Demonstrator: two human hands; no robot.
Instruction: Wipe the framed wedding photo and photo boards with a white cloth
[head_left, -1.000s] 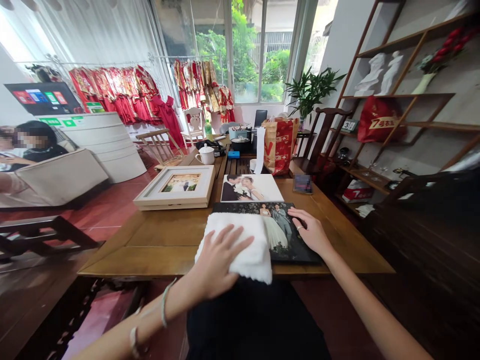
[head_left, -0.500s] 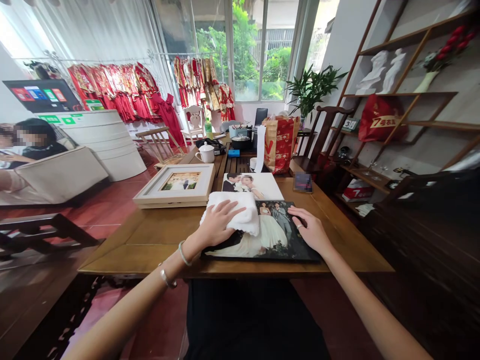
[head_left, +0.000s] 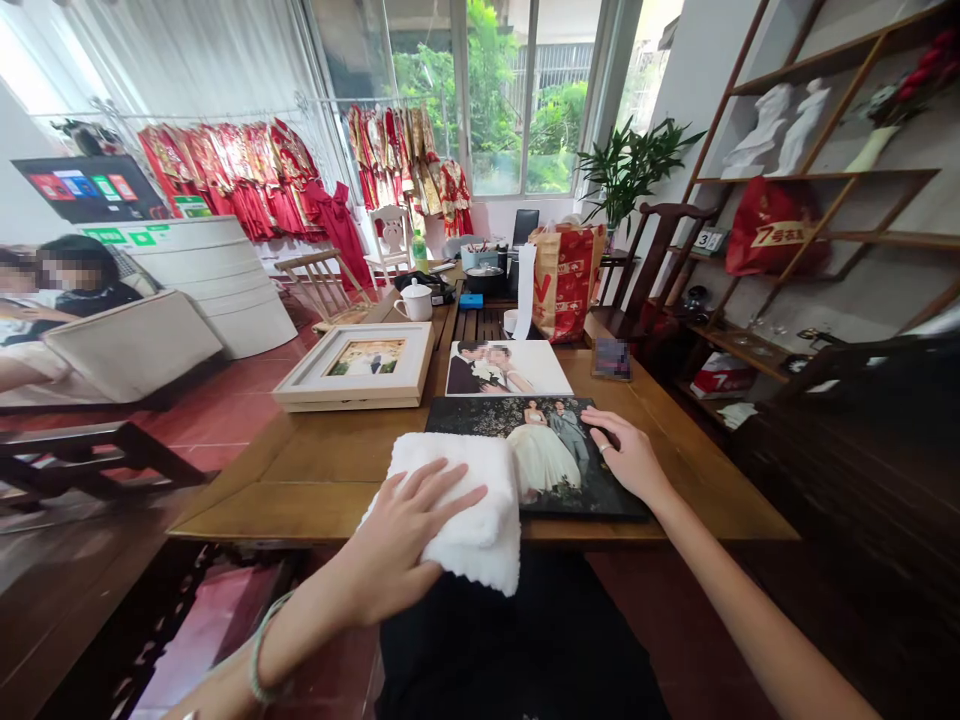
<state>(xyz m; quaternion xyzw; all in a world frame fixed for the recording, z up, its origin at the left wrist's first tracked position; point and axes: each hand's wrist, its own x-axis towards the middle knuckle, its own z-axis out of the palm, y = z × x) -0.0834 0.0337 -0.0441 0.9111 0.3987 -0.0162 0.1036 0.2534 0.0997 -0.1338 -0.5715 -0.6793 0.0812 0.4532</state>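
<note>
Fingers spread over its top, my left hand (head_left: 405, 530) holds a folded white towel (head_left: 457, 460). The towel covers the lower left part of a dark wedding photo panel (head_left: 472, 412) and hangs past the table's front edge. On the panel's right side rests my right hand (head_left: 626, 455), fingers stretched out and lying on the picture, holding nothing. The panel shows a couple in a white gown and a grey suit. Just behind it lies a lighter wedding photo panel (head_left: 536, 370).
White picture frames (head_left: 300, 385) are stacked at the left of the wooden table (head_left: 300, 490). Behind stand a lidded white mug (head_left: 416, 300), a red-and-brown paper bag (head_left: 574, 280) and a small dark object (head_left: 611, 360). A wooden shelf (head_left: 907, 185) rises at right; people sit at far left.
My left hand has drawn the towel toward me and down, uncovering the panel's upper left and the couple photo behind. My right hand has stayed on the panel.
</note>
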